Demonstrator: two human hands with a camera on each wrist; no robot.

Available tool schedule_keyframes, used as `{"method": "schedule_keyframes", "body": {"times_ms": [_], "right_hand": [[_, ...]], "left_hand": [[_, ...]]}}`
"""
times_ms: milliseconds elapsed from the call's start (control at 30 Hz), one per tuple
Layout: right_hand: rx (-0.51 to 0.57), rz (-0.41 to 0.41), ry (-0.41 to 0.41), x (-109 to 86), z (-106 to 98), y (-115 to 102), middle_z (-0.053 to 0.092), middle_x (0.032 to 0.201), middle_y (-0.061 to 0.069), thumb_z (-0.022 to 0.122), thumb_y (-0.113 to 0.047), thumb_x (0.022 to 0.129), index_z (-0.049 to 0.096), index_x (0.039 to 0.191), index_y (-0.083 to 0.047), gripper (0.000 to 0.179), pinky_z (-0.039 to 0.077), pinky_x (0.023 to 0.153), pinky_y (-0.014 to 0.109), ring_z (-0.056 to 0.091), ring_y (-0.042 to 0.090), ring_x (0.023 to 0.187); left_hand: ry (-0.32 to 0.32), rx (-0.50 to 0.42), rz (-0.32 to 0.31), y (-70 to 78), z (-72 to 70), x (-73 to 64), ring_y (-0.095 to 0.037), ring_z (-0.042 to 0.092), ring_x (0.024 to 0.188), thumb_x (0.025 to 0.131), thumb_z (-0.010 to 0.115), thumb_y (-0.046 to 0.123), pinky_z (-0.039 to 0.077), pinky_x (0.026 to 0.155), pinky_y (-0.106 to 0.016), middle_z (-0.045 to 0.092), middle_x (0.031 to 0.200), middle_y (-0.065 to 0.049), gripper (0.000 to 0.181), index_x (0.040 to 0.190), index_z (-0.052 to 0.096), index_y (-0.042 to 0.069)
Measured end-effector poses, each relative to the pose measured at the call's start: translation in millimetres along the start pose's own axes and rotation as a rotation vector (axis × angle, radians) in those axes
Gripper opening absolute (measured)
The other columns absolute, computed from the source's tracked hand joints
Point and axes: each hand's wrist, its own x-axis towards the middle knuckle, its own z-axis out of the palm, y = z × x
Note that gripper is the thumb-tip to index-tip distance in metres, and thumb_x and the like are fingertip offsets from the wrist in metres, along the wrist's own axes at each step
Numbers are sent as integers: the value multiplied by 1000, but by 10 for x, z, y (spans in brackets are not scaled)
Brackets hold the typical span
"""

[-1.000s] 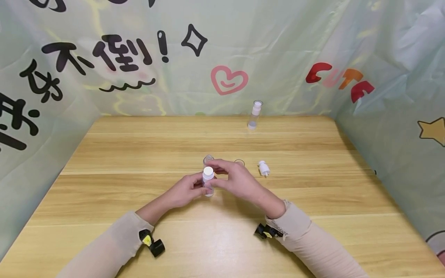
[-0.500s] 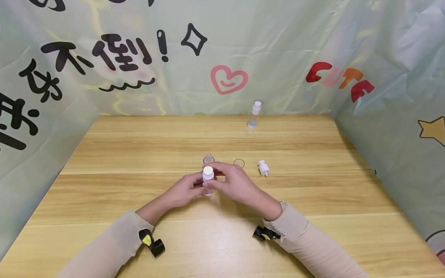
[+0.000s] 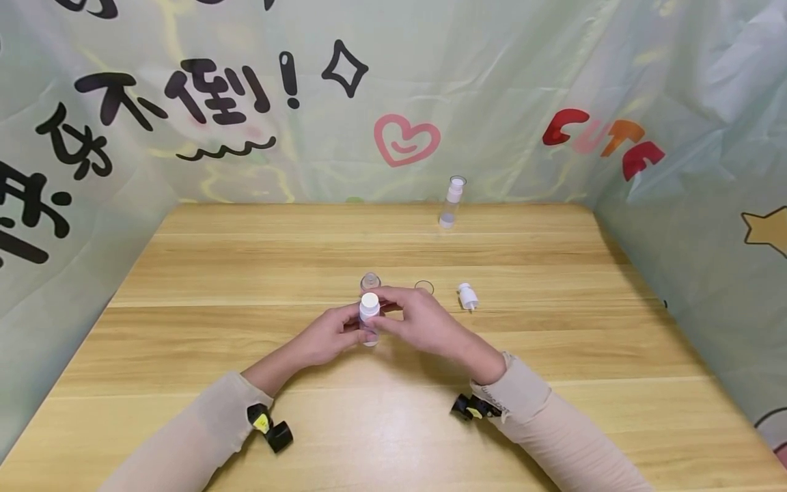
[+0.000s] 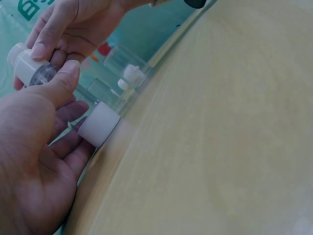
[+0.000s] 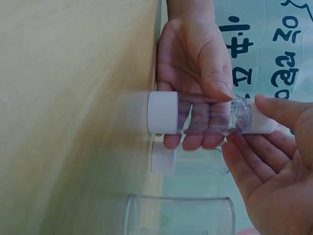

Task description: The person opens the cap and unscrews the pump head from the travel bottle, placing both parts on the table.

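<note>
In the head view a clear bottle with a white pump top (image 3: 369,306) stands upright between the two hands. My left hand (image 3: 327,337) holds its transparent body, thumb on the near side. The right hand (image 3: 424,321) pinches the white top between thumb and fingers. The right wrist view shows the bottle's white base (image 5: 163,112) at the tabletop and the left fingers behind its clear wall (image 5: 203,115). From the left wrist, the clear threaded neck (image 4: 44,74) shows just under the white top.
Just behind the hands stands another clear bottle (image 3: 371,281) without a top. To its right are a clear cover (image 3: 423,288) and a loose white pump head (image 3: 468,298). A complete pump bottle (image 3: 451,203) stands at the table's back edge, near the printed curtain (image 3: 492,102).
The right hand has shifted slightly left and then back right, its fingers moving around the white top. Left hand and bottle stay in place.
</note>
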Motion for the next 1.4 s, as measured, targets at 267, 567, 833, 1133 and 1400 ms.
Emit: {"method": "schedule_keyframes", "body": {"times_ms": [267,567,833,1133,1400], "right_hand": [[119,12,-56,6,-40,35,66,122,8,70,-14,92,58,131,-3,43,52,94,36,64,19,108],[253,28,-80,13,-73,81,66,123,10,70,-11,92,60,131,-1,42,51,96,36,63,20,112],[230,35,-18,7,-58,43,63,129,7,74,-14,89,59,133,-3,48,50,97,33,62,18,111],[90,19,111,-11,90,-13,70,110,1,80,-22,83,64,126,-6,48,56,86,41,65,14,97],[-12,35,157,-21,135,-24,72,102,-2,80,-24,83,67,120,-9,41,56,78,41,66,11,89]], "left_hand": [[-1,3,-23,-2,0,11,-21,62,110,94,68,23,52,93,-30,63,127,-11,39,128,60,6],[2,-13,-35,10,1,6,-19,63,105,94,67,20,53,90,-28,65,122,-11,36,125,60,3],[-1,-17,-21,-4,3,11,-18,63,104,94,68,20,53,90,-29,65,121,-10,35,124,61,5],[9,8,-24,9,1,7,-22,61,115,95,67,22,52,94,-30,63,127,-10,38,129,60,5],[6,-20,-13,7,12,5,-23,60,116,94,68,20,51,95,-29,62,130,-11,41,131,58,3]]}}
